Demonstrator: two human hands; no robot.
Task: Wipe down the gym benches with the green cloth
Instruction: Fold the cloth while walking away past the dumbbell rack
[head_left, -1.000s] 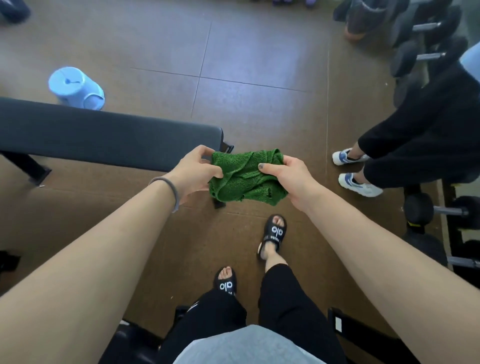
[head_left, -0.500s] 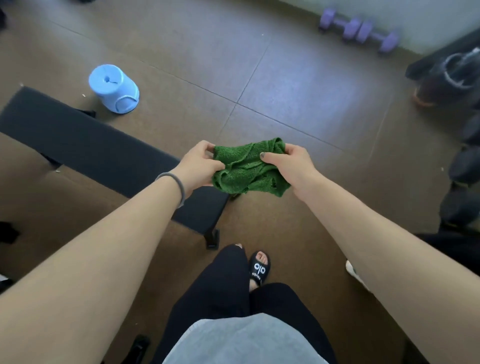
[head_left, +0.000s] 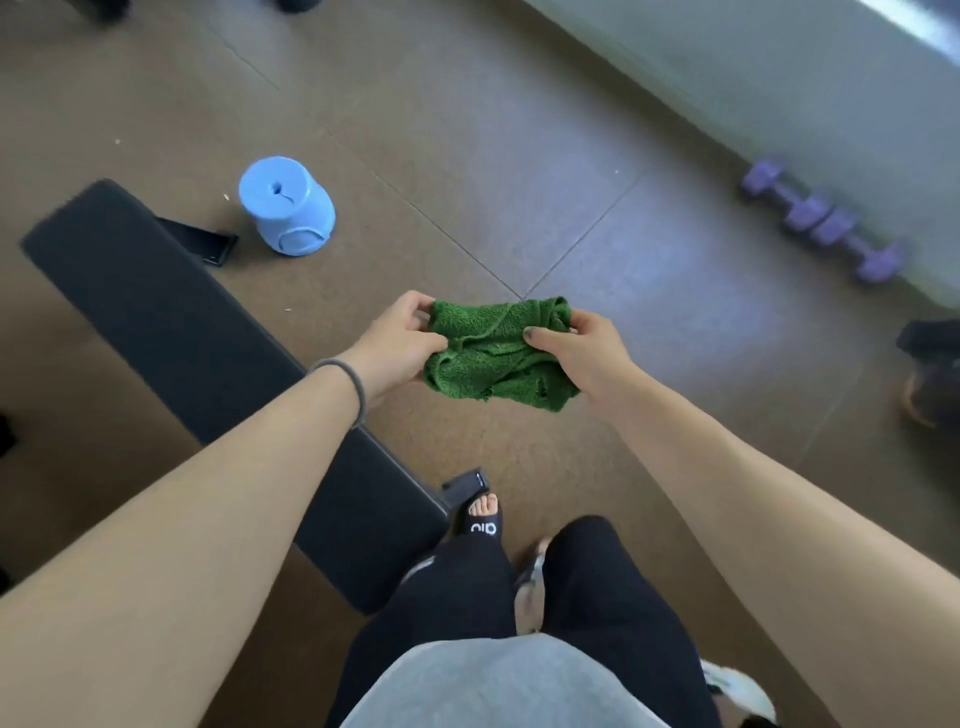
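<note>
A crumpled green cloth (head_left: 498, 353) hangs in the air in front of me, held at both ends. My left hand (head_left: 397, 345) pinches its left edge and my right hand (head_left: 582, 353) grips its right edge. A long black padded gym bench (head_left: 171, 332) runs diagonally from the upper left down to my legs, below and left of the cloth. My left forearm crosses over its near part. The cloth does not touch the bench.
An upturned light blue plastic container (head_left: 285, 208) sits on the brown floor beyond the bench. Purple dumbbells (head_left: 826, 221) lie along the wall at the right. A dark object (head_left: 930, 374) is at the right edge. My sandalled feet (head_left: 480, 519) stand by the bench end.
My view has swung to the left: the bench now runs more steeply toward me and the purple dumbbells are nearer. Both hands keep hold of the cloth, which has barely shifted.
</note>
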